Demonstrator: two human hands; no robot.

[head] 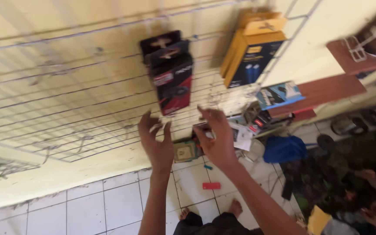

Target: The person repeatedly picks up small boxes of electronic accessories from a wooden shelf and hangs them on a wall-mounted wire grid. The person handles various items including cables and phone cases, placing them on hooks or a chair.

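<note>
A black and red hanging package [171, 74] hangs on a wire grid [66, 87] fixed to the yellow wall. My left hand [156, 142] is raised just below it, fingers spread, holding nothing. My right hand [216, 137] is up beside it, to the right and below the package, fingers curled around a small white and red item that is too blurred to identify. A yellow and dark blue boxed package [251, 50] hangs further right on the grid.
Small boxes and packets [257, 119] pile up at the wall's foot below a brown shelf [327, 91]. A blue bag [283, 149], a small red item [211, 186] and my bare feet [235, 206] are on the white tiled floor. Another person's hand [373, 217] is at bottom right.
</note>
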